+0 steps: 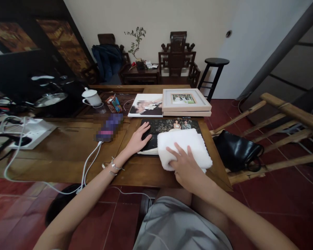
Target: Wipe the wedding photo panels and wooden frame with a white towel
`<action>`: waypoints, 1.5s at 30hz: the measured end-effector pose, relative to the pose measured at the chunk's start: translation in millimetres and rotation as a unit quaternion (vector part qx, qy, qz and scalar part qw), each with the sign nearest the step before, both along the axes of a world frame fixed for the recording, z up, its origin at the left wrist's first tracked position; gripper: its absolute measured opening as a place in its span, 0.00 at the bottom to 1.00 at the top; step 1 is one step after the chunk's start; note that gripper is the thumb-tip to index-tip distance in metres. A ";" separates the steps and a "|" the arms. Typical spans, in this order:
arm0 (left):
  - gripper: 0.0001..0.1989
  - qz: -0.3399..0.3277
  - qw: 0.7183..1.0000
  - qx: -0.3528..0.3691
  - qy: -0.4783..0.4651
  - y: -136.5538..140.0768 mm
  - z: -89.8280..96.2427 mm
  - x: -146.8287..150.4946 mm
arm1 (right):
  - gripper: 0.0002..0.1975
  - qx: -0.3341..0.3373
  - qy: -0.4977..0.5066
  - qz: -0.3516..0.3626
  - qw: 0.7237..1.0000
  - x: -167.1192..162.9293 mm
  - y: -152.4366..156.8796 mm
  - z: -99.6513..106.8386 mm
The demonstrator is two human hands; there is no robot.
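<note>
A dark wedding photo panel (169, 125) lies flat on the wooden table near its right end. Two people in pale and grey clothes show at its upper part. My left hand (141, 139) rests on the panel's left side, fingers stretched out and holding nothing. A thick, folded white towel (182, 137) covers the lower right of the panel. Over that towel is my right hand (186, 166), its fingers pressed into the fluffy cloth and one fingertip sunk in a fold. Part of the picture is hidden beneath the towel.
Behind the panel lie a white-edged photo (143, 107) and stacked pale frames (187, 99). To the left are a blurred-out phone (109, 128) with a white cable, a small box (114, 104), a lidded white cup (91, 97) and a power strip (36, 133). A wooden chair (284, 132) stands right.
</note>
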State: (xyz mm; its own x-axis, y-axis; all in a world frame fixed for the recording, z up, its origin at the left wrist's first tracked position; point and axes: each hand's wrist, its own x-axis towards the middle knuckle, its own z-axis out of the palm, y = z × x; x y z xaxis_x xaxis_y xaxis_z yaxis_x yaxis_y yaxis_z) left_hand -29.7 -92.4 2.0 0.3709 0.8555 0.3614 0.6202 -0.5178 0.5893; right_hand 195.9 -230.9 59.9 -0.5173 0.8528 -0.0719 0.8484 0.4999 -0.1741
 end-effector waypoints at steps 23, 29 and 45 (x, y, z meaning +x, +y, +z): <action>0.26 0.006 1.000 0.006 0.011 -0.2 1.0 -0.2 | 0.23 0.044 -0.019 -0.006 0.999 -9.9 29.2 -2.5; 0.27 0.005 1.000 0.003 0.007 -1.0 2.2 0.6 | 0.24 -0.008 -0.017 0.034 0.999 -1.4 12.7 9.3; 0.25 0.010 1.000 -0.018 -0.003 5.9 -7.3 -2.8 | 0.25 0.066 -0.044 -0.048 0.996 -31.3 104.5 2.9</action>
